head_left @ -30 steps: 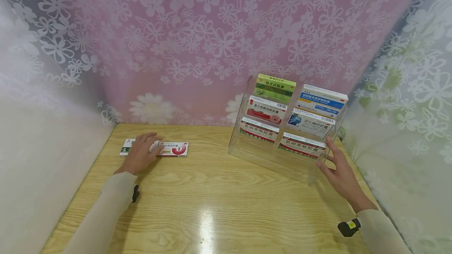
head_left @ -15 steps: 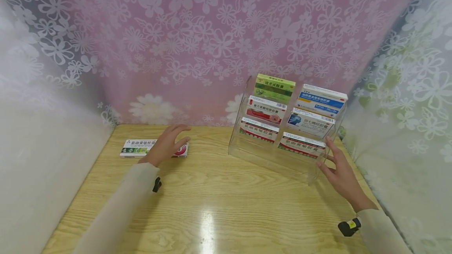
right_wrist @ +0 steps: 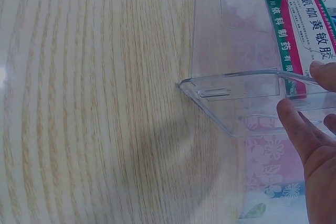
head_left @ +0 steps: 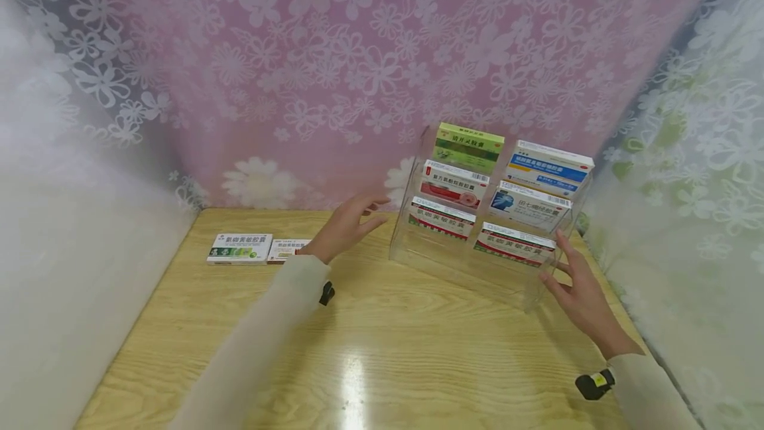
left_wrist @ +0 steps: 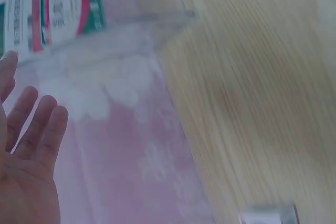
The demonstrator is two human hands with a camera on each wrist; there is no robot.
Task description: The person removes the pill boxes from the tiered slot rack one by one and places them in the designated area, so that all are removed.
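My left hand (head_left: 346,225) is over the table just left of a clear plastic display rack (head_left: 444,275), its fingers extended towards it and holding nothing. In the left wrist view, that hand's fingers (left_wrist: 46,129) are apart from the blurred rack. My right hand (head_left: 581,297) grips the rack's right side with thumb and fingers, also visible at the clear side panel (right_wrist: 231,111) in the right wrist view. Medicine boxes fill the rack in two columns, among them a green box (head_left: 468,149) at top left and a red-striped white box (head_left: 514,244) at bottom right.
Two flat medicine boxes lie end to end at the table's left: a white-and-green box (head_left: 240,249) and a white-and-red box (head_left: 283,251), partly hidden by my left arm. Flowered pink cloth (head_left: 310,85) hangs behind the wooden table (head_left: 382,350), with pale cloth at both sides.
My left hand has moved right, from on top of the flat boxes to beside the rack, uncovering the white-and-green box. The right hand has stayed at the rack's side.
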